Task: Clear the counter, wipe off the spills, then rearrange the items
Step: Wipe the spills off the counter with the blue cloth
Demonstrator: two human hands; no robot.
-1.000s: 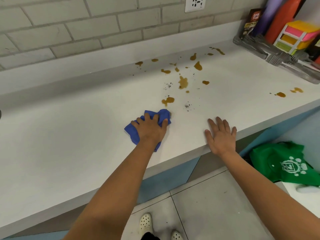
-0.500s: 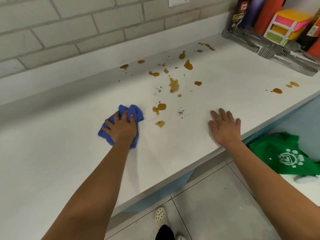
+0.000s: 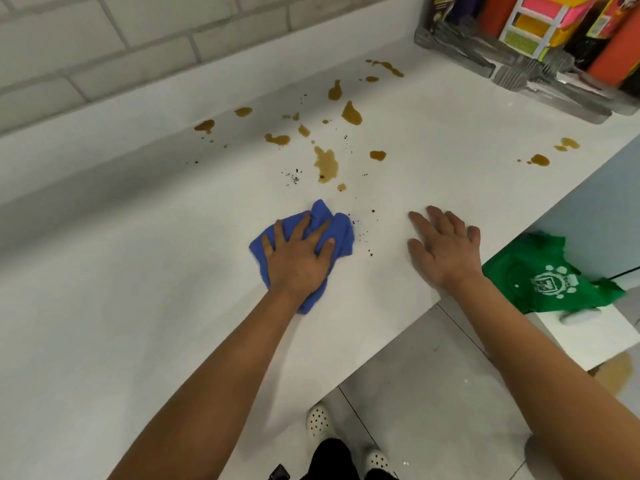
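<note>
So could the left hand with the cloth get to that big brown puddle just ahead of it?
Probably yes: the left hand presses the blue cloth flat, and only bare counter lies between it and the puddle.

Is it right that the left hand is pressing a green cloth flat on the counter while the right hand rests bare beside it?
Not quite. In the head view the cloth under the left hand is blue, not green. The rest holds: it is pressed on the counter, and the right hand rests bare beside it.
</note>
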